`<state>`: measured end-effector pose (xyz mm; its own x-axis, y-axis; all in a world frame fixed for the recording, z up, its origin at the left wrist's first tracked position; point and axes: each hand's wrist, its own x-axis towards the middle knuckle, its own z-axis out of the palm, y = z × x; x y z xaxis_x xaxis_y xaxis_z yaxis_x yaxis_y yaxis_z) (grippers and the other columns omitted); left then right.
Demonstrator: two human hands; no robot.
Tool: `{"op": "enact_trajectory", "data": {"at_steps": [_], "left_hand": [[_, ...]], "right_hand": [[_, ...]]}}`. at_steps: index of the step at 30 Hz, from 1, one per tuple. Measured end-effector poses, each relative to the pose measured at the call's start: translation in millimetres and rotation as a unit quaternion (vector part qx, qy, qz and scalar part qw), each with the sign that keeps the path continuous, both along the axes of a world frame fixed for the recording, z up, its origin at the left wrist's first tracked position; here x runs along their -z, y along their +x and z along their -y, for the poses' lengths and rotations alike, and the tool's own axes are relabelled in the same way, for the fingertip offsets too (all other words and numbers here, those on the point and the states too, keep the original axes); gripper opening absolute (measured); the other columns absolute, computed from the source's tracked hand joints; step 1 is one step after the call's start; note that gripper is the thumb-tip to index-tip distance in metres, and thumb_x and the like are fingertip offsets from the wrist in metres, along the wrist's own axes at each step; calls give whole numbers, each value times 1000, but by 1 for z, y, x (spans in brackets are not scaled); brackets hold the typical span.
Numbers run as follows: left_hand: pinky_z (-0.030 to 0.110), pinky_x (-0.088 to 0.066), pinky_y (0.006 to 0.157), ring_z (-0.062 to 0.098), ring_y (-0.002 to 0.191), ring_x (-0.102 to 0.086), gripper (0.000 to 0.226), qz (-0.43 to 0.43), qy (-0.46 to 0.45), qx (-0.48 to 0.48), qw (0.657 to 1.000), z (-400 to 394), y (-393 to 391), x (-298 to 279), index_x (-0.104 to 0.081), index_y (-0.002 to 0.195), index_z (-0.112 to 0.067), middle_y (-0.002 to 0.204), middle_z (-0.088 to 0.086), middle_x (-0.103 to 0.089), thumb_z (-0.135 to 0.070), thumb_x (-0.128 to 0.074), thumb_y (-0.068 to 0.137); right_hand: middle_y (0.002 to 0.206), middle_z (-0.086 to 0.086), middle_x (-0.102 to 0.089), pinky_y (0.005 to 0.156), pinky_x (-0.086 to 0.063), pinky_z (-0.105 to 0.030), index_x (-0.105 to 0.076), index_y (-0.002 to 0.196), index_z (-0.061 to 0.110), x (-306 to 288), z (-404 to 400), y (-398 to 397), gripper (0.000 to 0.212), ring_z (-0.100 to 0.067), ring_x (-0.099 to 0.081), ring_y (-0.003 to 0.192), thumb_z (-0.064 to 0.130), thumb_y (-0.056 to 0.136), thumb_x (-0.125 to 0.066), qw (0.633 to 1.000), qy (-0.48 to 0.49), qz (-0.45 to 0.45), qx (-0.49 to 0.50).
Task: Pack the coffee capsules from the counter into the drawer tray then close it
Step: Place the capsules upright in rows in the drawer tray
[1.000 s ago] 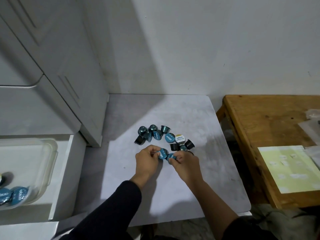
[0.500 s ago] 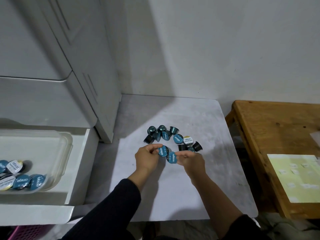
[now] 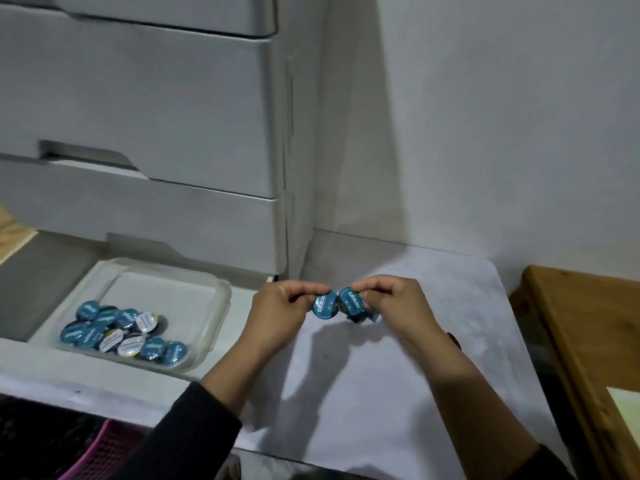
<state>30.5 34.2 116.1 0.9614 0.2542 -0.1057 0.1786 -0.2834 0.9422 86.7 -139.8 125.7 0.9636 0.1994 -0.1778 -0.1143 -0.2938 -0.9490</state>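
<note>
Two blue-lidded capsules sit at the frame's centre, lifted above the table (image 3: 398,358): the left capsule (image 3: 323,306) is pinched by the left hand (image 3: 277,306), the right capsule (image 3: 350,299) by the right hand (image 3: 394,303), their rims touching. Small and rigid, they likely weigh little; the foil lids look easily dented, so gripping the rims seems safest. The clear tray (image 3: 211,327), lower left in the open drawer (image 3: 79,382), holds more capsules.

Home pantry corner: white drawer unit (image 3: 156,116), wooden table (image 3: 588,341), coffee capsules (image 3: 121,332).
</note>
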Motion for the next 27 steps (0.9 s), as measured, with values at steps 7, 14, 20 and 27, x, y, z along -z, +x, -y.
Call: {"op": "enact_trajectory", "data": {"at_steps": [7, 14, 20, 27], "left_hand": [[28, -52, 86, 12, 87, -69, 29, -20, 60, -1, 998, -103, -28, -22, -75, 82, -32, 85, -9, -75, -9, -58, 86], [20, -48, 75, 0, 76, -65, 31, -75, 142, 51, 986, -224, -28, -4, -74, 76, -35, 77, -19, -71, -9, -60, 85], [-3, -38, 58, -5, 72, -57, 25, -134, 177, 166, 961, -283, 4, 22, -75, 91, -19, 80, -14, -68, -2, -58, 85], [24, -54, 86, 11, 93, -68, 28, -171, 161, 260, 937, -296, 30, 56, -75, 81, -24, 95, -3, -75, -4, -56, 84]], "right_hand": [[71, 5, -67, 57, -45, -5, -73, 76, 17, -13, -92, -19, 26, 6, -58, 57, -3, 83, -58, 994, -17, 23, -109], [82, 2, -69, 76, -49, -14, -75, 82, 14, 11, -199, -33, 21, -5, -60, 76, 0, 83, -60, 983, -89, 23, -160], [92, 2, -72, 79, -53, -22, -75, 79, 18, 38, -266, -27, 21, -9, -64, 85, 4, 85, -59, 970, -194, -13, -148], [89, -2, -74, 61, -42, -3, -76, 80, 14, 54, -289, -24, 24, -7, -63, 78, 0, 85, -57, 952, -276, 14, -129]]}}
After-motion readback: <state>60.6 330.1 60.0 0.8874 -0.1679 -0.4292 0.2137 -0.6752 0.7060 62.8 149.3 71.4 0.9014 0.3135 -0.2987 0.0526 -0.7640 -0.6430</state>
